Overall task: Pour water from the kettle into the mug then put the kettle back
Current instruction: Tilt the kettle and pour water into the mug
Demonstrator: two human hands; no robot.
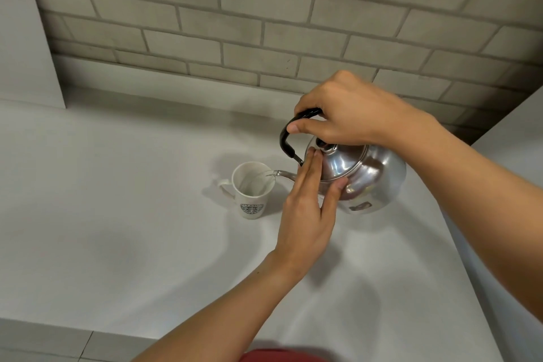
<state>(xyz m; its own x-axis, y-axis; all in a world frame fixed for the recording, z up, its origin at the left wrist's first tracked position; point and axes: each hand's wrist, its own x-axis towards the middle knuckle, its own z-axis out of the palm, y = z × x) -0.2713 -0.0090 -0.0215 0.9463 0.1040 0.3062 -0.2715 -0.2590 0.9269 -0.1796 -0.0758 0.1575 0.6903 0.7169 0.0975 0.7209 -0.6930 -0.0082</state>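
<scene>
Head view, right hand (349,114) clenched on black handle of tilted shiny steel kettle (370,179), spout over white logo mug (252,189), left hand (308,209) flat, fingers pressing lid (338,161), pale countertop (117,214).

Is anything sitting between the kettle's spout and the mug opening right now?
Nothing visible. The spout tip reaches the rim of the mug, and water runs straight in. The left hand rests against the kettle lid, behind the spout's path.
</scene>
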